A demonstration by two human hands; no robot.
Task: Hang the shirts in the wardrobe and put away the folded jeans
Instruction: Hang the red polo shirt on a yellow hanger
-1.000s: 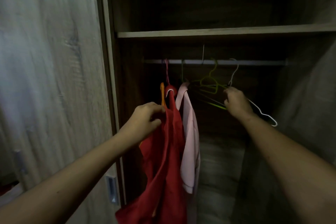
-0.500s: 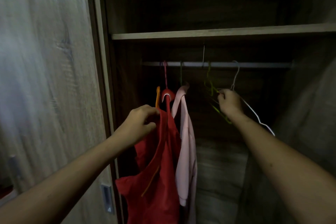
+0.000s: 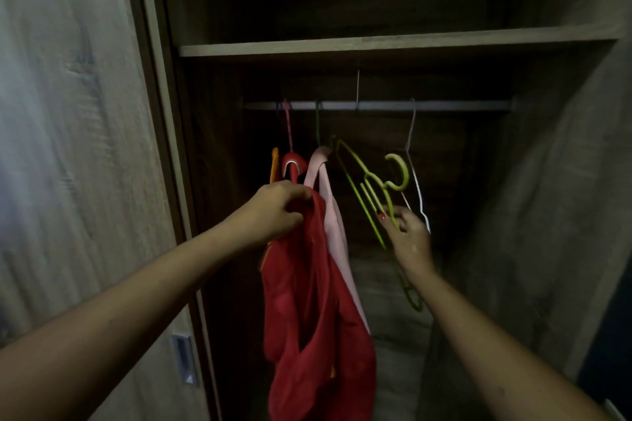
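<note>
Wardrobe (image 3: 581, 181): dim open compartment, sliding door (image 3: 68, 147) at the left, one shelf (image 3: 376, 44) above a horizontal rail (image 3: 444, 105); no folded jeans are in view.
Red shirt (image 3: 318, 335): largest item, hanging from the rail on a pink-hooked hanger at the left end; soft and limp, light by the look of it, likely to slide off a shoulder if tugged low (best handled at the collar or shoulder seam).
Pink shirt (image 3: 330, 202): hangs just beside the red one, touching it, on a dark green hook; same soft, yielding cloth.
Green hanger (image 3: 369, 188): thin plastic, stiff but springy, off the rail and tilted, its hook (image 3: 400, 171) free in the air; take it at the neck below the hook.
White hanger (image 3: 415, 178): wire, light, hooked on the rail just beside the green one.
Left hand (image 3: 273, 208): grip closed in a bunch on the red shirt's upper edge near the shoulder.
Right hand (image 3: 407, 232): grip pinched shut on the green hanger's lower bars, fingertips (image 3: 384, 217) wrapped over them (contact with the white wire cannot be told).
</note>
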